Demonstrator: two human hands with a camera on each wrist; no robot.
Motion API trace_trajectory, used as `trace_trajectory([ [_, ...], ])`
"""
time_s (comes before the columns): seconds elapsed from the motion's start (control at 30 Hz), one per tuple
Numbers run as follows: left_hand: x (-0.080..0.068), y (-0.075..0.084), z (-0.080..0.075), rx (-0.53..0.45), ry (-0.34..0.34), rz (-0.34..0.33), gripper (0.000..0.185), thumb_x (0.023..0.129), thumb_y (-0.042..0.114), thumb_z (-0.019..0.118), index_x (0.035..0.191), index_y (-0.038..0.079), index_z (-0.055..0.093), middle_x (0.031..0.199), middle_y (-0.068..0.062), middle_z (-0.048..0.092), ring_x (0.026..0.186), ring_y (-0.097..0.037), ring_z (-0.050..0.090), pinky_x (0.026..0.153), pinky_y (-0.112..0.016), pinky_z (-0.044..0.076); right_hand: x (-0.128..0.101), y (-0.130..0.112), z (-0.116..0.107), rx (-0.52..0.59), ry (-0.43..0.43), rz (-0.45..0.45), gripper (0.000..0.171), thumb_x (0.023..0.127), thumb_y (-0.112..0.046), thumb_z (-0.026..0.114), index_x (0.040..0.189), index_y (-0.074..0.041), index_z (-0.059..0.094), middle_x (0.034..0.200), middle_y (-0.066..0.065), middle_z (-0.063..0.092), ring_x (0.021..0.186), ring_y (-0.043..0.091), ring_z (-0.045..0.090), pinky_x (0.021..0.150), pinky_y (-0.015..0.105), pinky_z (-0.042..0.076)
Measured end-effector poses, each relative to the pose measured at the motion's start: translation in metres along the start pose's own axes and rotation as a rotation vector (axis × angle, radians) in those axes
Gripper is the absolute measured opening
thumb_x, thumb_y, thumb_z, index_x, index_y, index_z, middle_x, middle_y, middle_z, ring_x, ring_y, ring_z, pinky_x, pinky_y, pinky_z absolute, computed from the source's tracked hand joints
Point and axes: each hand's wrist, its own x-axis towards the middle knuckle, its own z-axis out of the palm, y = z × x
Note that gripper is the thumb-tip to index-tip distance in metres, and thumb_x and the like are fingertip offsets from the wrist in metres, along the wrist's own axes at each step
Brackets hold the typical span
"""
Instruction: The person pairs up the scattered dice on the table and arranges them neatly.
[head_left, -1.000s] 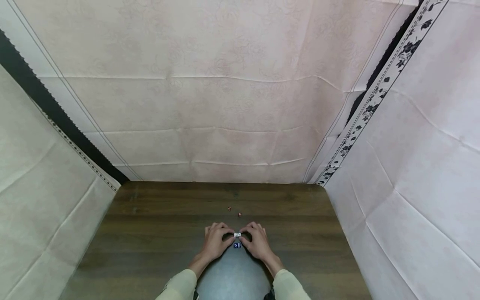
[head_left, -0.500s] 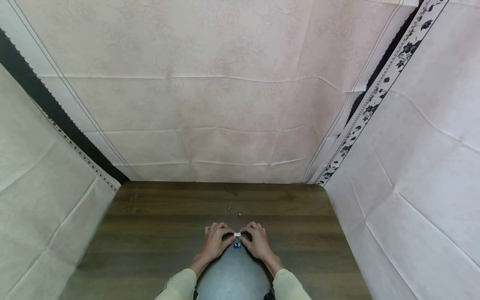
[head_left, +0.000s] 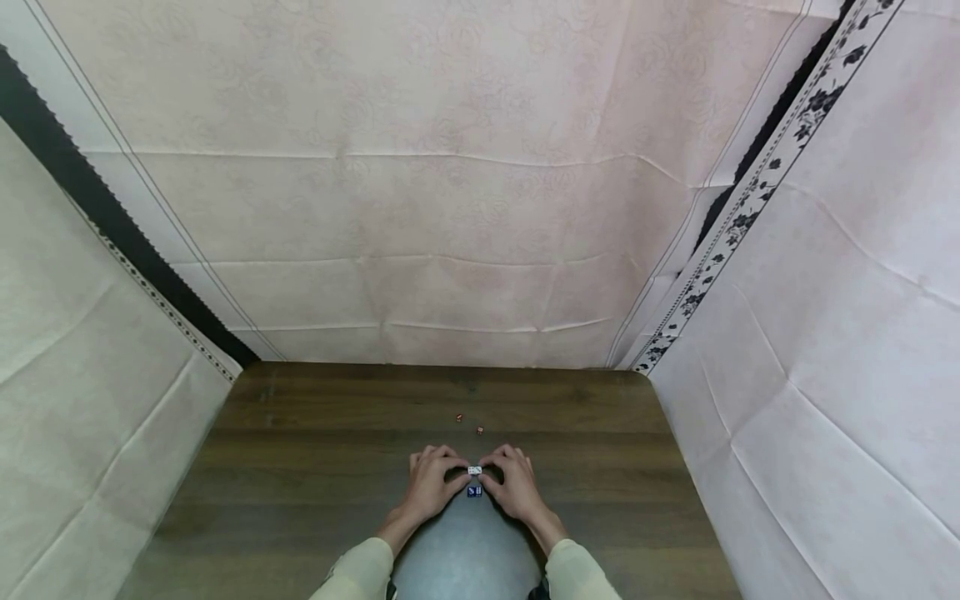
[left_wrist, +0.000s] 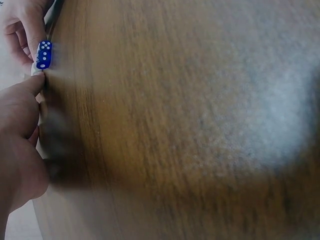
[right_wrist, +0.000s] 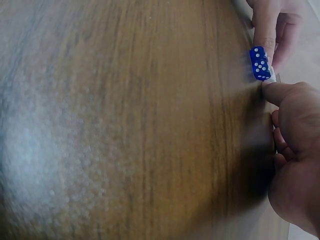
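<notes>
A white die sits on the dark wooden counter, pinched between the fingertips of the left hand and the right hand, which meet over it near the counter's front edge. Just nearer the person, touching or almost touching the white one, lies a blue die with white pips; whether the two dice are stacked or only side by side cannot be told from the head view. In the left wrist view the blue die shows at the top left corner, with the left hand's thumb tip right below it and the right hand's fingers behind it; the white die is almost wholly hidden there, only a pale sliver showing at the thumb. The right wrist view mirrors this: the blue die stands against the right hand's thumb tip, with the left hand's fingers beyond it. Both hands have curled fingers closed on the dice, palms resting low on the counter. Farther back on the counter, well apart from the hands, lie two small red dice, too small to read. Pale sleeves are cut off by the bottom edge. Cream cloth walls in the counter behind and at both sides.
</notes>
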Motion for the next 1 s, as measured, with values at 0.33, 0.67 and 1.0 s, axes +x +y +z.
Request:
trace_trajectory([
  [0.33, -0.0006, -0.0001, 0.0013, 0.007, 0.0, -0.003, 0.015, 0.096, 0.027, 0.093, 0.11, 0.023, 0.09, 0.108, 0.005, 0.078, 0.103, -0.019, 0.063, 0.092, -0.046, 0.034, -0.0014, 0.0006, 0.0013, 0.014, 0.0, 0.006, 0.018, 0.103, -0.023, 0.086, 0.12, -0.02, 0.084, 0.116, -0.002, 0.07, 0.107, 0.017, 0.058, 0.095, 0.038, 0.038],
  [0.67, 0.0005, 0.0, 0.0015, -0.001, 0.005, -0.003, 0.015, 0.095, 0.026, 0.094, 0.109, 0.022, 0.09, 0.108, 0.004, 0.079, 0.103, -0.019, 0.062, 0.092, -0.047, 0.034, 0.0001, -0.0002, 0.0006, 0.017, 0.002, 0.01, 0.018, 0.103, -0.023, 0.086, 0.12, -0.019, 0.084, 0.116, -0.002, 0.07, 0.108, 0.017, 0.058, 0.095, 0.039, 0.039],
  [1.0, -0.0001, 0.0, 0.0016, 0.003, 0.001, -0.004, 0.015, 0.096, 0.027, 0.092, 0.111, 0.023, 0.09, 0.109, 0.005, 0.078, 0.105, -0.02, 0.063, 0.092, -0.047, 0.034, -0.001, 0.0001, 0.0024, 0.03, 0.019, 0.017, 0.016, 0.103, -0.023, 0.086, 0.119, -0.021, 0.085, 0.116, 0.0, 0.07, 0.108, 0.018, 0.058, 0.096, 0.04, 0.038],
])
